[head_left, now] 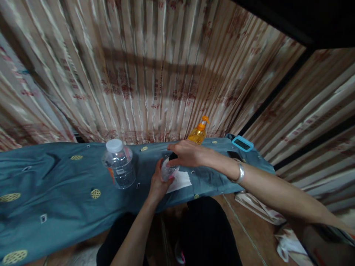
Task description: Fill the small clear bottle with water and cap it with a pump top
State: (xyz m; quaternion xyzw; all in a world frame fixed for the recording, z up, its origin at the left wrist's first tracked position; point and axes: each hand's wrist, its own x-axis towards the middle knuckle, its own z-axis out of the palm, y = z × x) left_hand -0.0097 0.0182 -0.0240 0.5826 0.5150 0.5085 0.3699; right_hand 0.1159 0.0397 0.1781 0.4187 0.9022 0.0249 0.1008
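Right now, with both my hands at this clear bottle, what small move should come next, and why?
Perhaps a gentle twist of the small black top with your right hand, since that hand grips it while your left hand holds the small clear plastic bottle by its body. Whether the top is loose, I can't tell.

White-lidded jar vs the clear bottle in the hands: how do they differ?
Size: the jar looks clearly larger than the held bottle.
Top: the jar has a white lid; the held bottle has a black top, partly hidden by the right hand.
Support: the jar stands upright on the blue-green cloth; the held bottle is gripped by the left hand.
Shared: both are see-through.
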